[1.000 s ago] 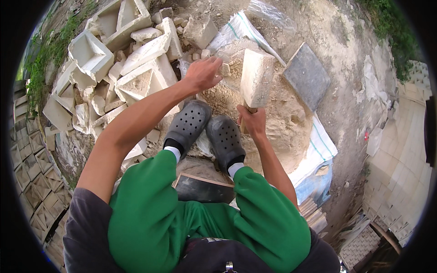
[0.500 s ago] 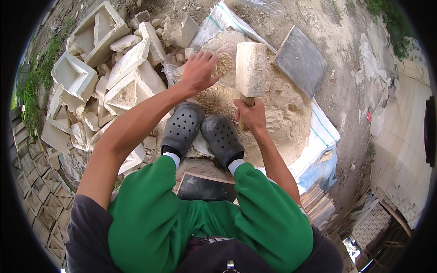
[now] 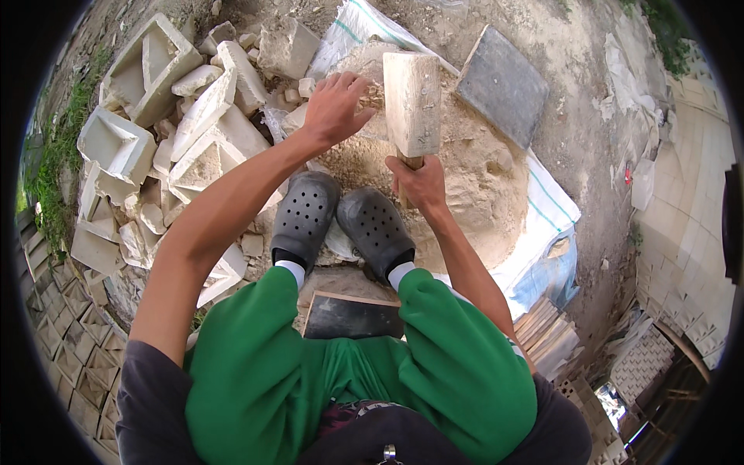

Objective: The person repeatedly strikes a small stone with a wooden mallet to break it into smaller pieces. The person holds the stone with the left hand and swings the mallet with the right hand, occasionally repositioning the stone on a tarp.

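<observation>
My right hand (image 3: 419, 183) is closed round the handle of a wooden mallet (image 3: 412, 105), whose thick, pale, dusty block head points away from me. Beneath the mallet spreads a mound of tan crushed rubble and powder (image 3: 473, 190). My left hand (image 3: 335, 108) hovers over or rests on the far left side of that mound, fingers stretched out, with nothing seen in its grasp; whether it touches the rubble is hidden. A pale chunk (image 3: 307, 87) lies just left of its fingers. Under the mound shows a white woven sack (image 3: 554, 198) with green stripes.
Broken pale blocks and hollow box-shaped pieces (image 3: 120, 143) are heaped on the left. A grey square slab (image 3: 504, 87) lies at the far right of the mound. My grey clogs (image 3: 306, 213) stand at its near edge, by a dark board (image 3: 353, 316). Stacked slats (image 3: 546, 333) lie at right.
The mallet head has shifted slightly toward me and left in the view, still in my right hand. My left hand stays beside the rubble, fingers spread. The whole view has tilted a little.
</observation>
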